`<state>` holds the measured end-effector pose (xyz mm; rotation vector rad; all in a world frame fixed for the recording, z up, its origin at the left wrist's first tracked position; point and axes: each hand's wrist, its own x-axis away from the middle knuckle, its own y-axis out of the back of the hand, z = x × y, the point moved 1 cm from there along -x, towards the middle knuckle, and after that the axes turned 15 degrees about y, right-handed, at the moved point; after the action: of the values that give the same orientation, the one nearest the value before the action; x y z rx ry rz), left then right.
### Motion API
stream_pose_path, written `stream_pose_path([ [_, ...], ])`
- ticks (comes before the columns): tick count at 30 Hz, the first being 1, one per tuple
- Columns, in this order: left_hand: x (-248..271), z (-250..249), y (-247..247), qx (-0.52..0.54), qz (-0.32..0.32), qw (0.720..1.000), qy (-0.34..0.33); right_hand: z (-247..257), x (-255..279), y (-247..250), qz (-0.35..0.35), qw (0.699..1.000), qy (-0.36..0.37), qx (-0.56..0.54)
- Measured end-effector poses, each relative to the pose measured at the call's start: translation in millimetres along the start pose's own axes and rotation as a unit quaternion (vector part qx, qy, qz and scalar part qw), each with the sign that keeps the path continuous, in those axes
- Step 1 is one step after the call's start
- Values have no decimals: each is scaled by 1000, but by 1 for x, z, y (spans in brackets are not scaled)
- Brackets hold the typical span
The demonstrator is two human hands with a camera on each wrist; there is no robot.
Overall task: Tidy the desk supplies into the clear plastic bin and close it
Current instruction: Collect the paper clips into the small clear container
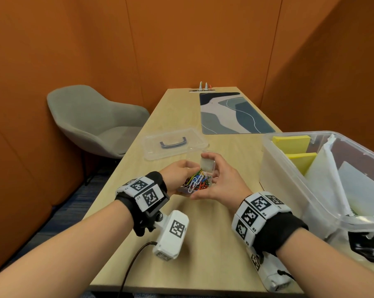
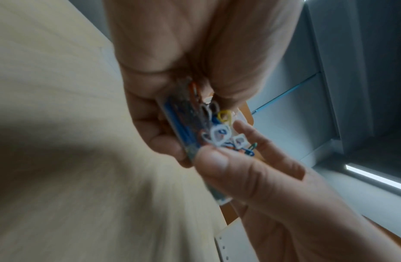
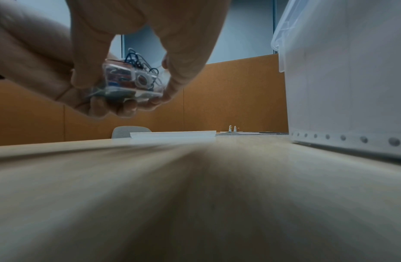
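Observation:
A small clear box of coloured paper clips [image 1: 197,181] is held above the desk between both hands. My left hand [image 1: 185,169] grips its left side, fingers curled round it. From the right, my right hand [image 1: 212,168] cups the box, thumb on its raised translucent flap [image 1: 208,165]. Some clips stick out over the rim. The left wrist view shows the clip box [image 2: 195,129] pinched between both hands, blurred. In the right wrist view the box [image 3: 130,79] sits in my curled fingers. The clear plastic bin [image 1: 293,175] stands open at the right, and its lid [image 1: 175,145] lies flat further back.
Inside the bin are yellow pads [image 1: 293,144] and white sheets. A patterned desk mat [image 1: 233,114] lies at the far end, near a power strip [image 1: 203,90]. A grey chair [image 1: 91,119] stands left of the desk. Orange walls enclose the room. The bin wall [image 3: 351,79] rises close on my right.

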<state>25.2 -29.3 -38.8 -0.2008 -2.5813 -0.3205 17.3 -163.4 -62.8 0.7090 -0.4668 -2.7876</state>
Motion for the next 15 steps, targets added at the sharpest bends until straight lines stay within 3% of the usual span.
stream_pose_path([
  [5,2,1,-1,38,12,999,15,-2,-1,-2,-3,1000,3,-21],
  [15,-1,4,5,-68,-5,997,-22,6,2,1,7,1000,4,-20],
])
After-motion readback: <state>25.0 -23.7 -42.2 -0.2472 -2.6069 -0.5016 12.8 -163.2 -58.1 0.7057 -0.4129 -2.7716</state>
